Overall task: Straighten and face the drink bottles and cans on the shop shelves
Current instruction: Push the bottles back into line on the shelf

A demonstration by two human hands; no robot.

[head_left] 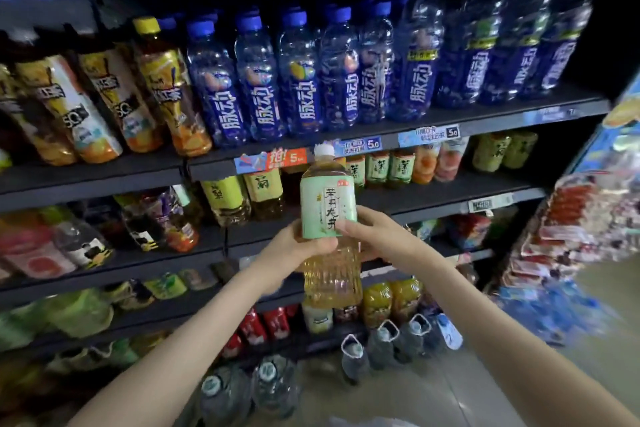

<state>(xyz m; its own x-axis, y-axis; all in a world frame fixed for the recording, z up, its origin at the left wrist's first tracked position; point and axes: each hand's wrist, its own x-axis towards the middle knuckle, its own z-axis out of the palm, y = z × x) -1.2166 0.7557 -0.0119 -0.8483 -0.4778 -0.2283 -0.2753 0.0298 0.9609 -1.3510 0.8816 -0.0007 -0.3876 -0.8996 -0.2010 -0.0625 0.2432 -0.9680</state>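
you hold one green-label tea bottle (327, 215) out in front of the shelves, upright, white cap on top, label facing you. left hand (294, 250) wraps it from the left at the bottom edge of the label, fingers curled round the body. right hand (379, 236) clamps it from the right, thumb on the lower label. both hands are closed on the same bottle, nothing else in either. the two-hand grip at mid body probably lets you twist the bottle so the label reads front before it goes in.

the bottle is on no shelf: it's in the air in front of the tea shelf (433, 209), cap level with the price strip (270, 161). matching green-label teas (377, 168) stand in a row to the right on that shelf, yellow-label bottles (263, 191) to the left. the dark space between them, behind your bottle, is probably its slot, but the bottle hides it so i can't confirm.

blue bottles (301, 87) on the shelf above are already faced, labels forward. the lower left shelves are too blurred to judge.

next move, my guess: slide it in beside the matching teas, label out, flush with the shelf lip. the risk is knocking the neighbours on the way in.
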